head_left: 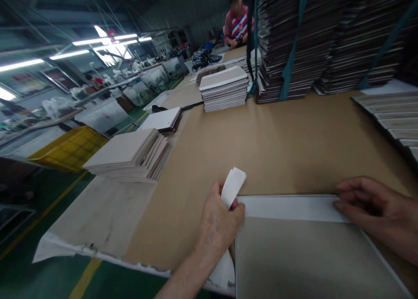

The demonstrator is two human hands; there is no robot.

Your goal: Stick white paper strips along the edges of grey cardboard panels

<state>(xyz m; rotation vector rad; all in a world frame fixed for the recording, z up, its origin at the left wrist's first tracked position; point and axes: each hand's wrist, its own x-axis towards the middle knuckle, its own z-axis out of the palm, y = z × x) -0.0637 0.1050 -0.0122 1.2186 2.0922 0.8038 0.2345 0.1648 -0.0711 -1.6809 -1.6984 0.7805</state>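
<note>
A grey board lies at the near edge of the brown table. A white paper strip is folded over its far edge. My left hand is closed at the board's far left corner, pinching a white paper flap that sticks up. My right hand rests on the strip's right end, fingers curled and pressing down on it.
Stacks of grey boards sit at the left, centre back and right edge. Tall strapped bundles stand at the back. A person in red works at the far end. A yellow crate is off the table's left side.
</note>
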